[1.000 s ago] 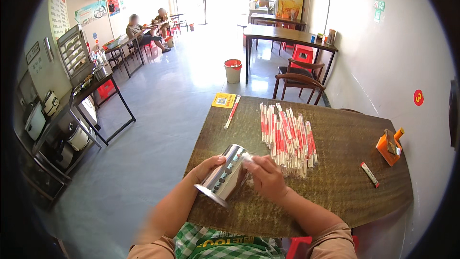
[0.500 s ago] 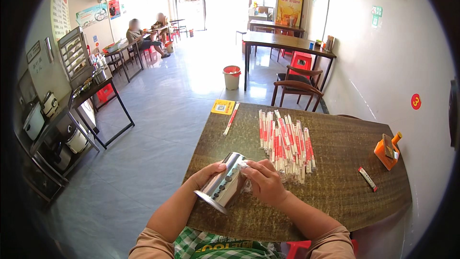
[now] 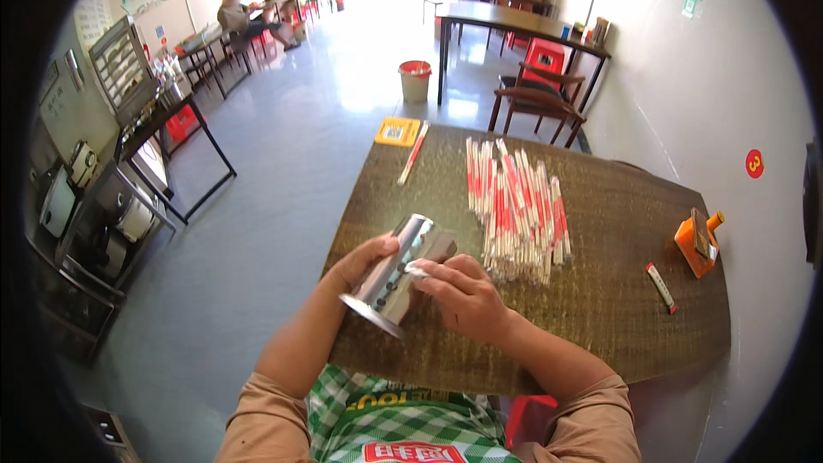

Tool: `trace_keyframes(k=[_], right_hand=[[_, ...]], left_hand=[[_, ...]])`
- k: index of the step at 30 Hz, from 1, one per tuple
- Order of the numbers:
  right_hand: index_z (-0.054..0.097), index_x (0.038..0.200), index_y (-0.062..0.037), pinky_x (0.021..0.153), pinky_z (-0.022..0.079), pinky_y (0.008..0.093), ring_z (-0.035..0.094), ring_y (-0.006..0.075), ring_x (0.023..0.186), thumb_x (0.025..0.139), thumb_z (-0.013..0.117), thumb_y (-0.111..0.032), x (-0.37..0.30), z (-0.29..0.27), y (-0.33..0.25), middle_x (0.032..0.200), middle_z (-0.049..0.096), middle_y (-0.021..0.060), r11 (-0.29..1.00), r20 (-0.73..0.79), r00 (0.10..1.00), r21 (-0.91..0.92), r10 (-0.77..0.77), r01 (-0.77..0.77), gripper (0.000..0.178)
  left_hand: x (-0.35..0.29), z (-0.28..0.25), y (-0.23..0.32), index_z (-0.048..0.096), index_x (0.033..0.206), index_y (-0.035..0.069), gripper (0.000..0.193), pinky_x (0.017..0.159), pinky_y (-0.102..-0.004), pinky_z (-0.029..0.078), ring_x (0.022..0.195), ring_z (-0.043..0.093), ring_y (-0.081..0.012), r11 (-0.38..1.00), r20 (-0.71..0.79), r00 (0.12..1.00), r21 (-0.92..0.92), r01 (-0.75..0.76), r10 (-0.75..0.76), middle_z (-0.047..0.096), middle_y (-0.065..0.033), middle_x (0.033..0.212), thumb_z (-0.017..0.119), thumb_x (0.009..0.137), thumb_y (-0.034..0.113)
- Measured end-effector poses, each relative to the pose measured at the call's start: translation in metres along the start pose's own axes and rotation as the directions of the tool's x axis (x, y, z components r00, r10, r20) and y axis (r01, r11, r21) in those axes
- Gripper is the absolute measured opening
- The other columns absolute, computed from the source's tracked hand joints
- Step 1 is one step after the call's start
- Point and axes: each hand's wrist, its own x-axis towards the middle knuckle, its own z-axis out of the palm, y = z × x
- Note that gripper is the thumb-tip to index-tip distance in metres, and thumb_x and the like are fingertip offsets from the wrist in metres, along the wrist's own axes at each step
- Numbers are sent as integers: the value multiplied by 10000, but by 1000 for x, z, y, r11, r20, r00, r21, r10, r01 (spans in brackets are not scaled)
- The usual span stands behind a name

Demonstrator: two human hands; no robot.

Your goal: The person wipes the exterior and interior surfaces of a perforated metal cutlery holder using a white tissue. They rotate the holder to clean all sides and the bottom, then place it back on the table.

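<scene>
Tilted over the table's near edge is a shiny metal chopstick holder point(image 3: 422, 238), a cylinder with round holes down its side and a wide flanged base toward me. My left hand point(image 3: 363, 262) is wrapped round its left side, thumb on top. Pinched in my right hand point(image 3: 467, 296) is a white tissue point(image 3: 415, 269), pressed against the holder's side beside the holes. Just beyond lies a pile of paper-and-plastic-wrapped chopsticks point(image 3: 519, 214) with red bands. One more wrapped pair point(image 3: 413, 154) lies apart to the left.
The dark wooden table point(image 3: 600, 317) also bears a yellow card point(image 3: 397, 131), an orange box point(image 3: 696, 244) and a small wrapped packet point(image 3: 660, 287). Beyond stand a bin point(image 3: 415, 84), a chair point(image 3: 540, 103) and another table point(image 3: 514, 21). Two people point(image 3: 236, 17) sit far left.
The view has tipped downward, so the table appears higher. My right hand with the tissue has slid along the holder from near its far end toward the middle. My left hand keeps its grip.
</scene>
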Motion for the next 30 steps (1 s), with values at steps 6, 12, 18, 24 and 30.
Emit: trace_keyframes(k=[6,12,18,24,30], right_hand=[[751,1161,-60,895,553,406,688,269,952,896,684,-7,10,-6,18,1276,778,114,988,-56,997,-142,55,-62,279],[749,1160,-52,850,567,430,688,310,934,909,699,11,8,-2,15,1231,783,134,994,-41,999,-105,-9,5,264],[747,1184,-51,834,572,434,677,317,924,893,723,7,10,-10,21,1210,782,133,983,-38,999,-180,34,-40,298],[739,1100,-49,840,539,422,689,271,931,881,694,-28,8,-3,14,1181,787,127,985,-59,997,-167,-53,43,225],[762,1116,-50,856,564,430,683,310,919,918,718,-15,14,-12,16,1201,789,135,987,-51,998,-159,21,-29,206]], left_hand=[[12,-17,-7,594,1443,1,705,822,-399,684,925,796,-254,997,9,998,44,-63,63,774,-189,1196,792,933,446],[18,-20,-5,576,1440,18,715,803,-364,674,908,781,-218,993,67,995,86,-83,77,760,-156,1185,816,915,439],[17,-13,-4,559,1444,29,723,822,-362,672,942,774,-210,986,107,988,117,-122,109,747,-154,1183,821,912,442],[12,-11,-1,557,1446,29,703,841,-368,673,955,773,-209,993,117,990,80,-88,79,744,-156,1194,819,924,419],[12,-13,-3,550,1466,24,718,849,-366,667,969,768,-205,988,126,988,116,-103,88,742,-161,1211,814,926,417]])
